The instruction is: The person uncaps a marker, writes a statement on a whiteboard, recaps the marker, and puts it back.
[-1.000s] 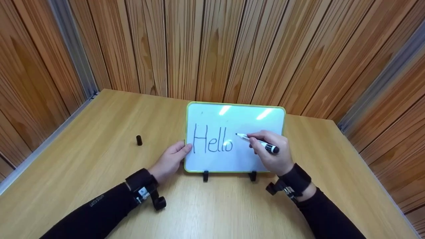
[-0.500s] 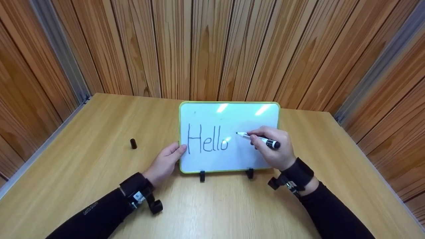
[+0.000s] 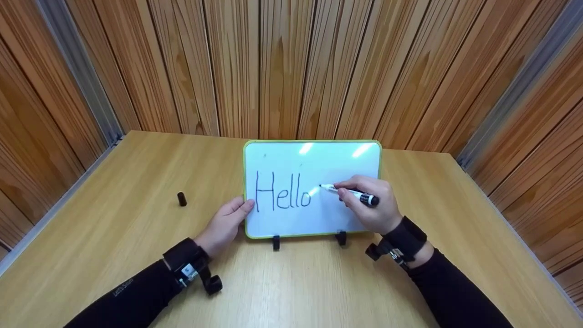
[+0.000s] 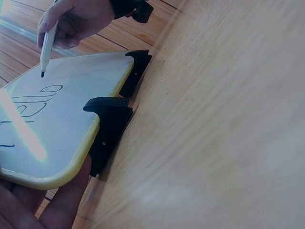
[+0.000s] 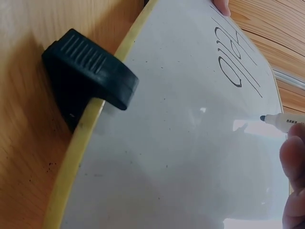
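Note:
A small whiteboard (image 3: 282, 223) with a yellow-green frame leans back on a stand with black feet (image 3: 341, 238). "Hello" is written in dark ink on its left half. My left hand (image 3: 226, 223) grips the board's left edge, thumb at the front and fingers behind, where the left wrist view shows them under the corner. Between thumb and fingers my right hand (image 3: 375, 205) pinches a white marker (image 3: 348, 193) with a black end. Its bare dark tip points at the board just right of the "o"; whether it touches the surface I cannot tell.
A black marker cap (image 3: 181, 199) stands on the wooden table (image 3: 136, 218), left of the board. Wood-panelled walls (image 3: 282, 68) enclose the table at the back and sides. Both wrists wear black straps with camera mounts.
The head view has shifted, so board and cap appear a little further left. The marker tip has come slightly closer to the "o". My left hand keeps its grip on the board.

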The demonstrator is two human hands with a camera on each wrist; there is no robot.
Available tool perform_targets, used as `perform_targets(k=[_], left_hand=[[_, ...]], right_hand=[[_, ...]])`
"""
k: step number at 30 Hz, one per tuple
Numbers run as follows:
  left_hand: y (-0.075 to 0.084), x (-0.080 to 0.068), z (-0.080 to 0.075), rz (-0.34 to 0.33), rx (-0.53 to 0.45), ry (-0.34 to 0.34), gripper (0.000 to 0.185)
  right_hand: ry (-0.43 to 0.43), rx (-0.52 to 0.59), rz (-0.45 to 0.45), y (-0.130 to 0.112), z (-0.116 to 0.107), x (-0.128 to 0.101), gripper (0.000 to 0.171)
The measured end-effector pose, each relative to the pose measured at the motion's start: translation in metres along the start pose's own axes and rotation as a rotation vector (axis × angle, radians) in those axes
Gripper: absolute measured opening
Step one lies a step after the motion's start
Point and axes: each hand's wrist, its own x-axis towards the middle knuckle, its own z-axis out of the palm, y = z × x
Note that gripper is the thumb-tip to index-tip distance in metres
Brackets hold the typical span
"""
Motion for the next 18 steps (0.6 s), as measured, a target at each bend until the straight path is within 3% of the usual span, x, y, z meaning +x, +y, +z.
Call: perform_targets(k=[18], left_hand=[[0.0017, -0.0009, -0.0012, -0.02, 0.016, 0.011, 0.033]], right_hand=[[-0.026, -0.078, -0.016, 0.0031, 0.0035, -0.0017, 0.017]])
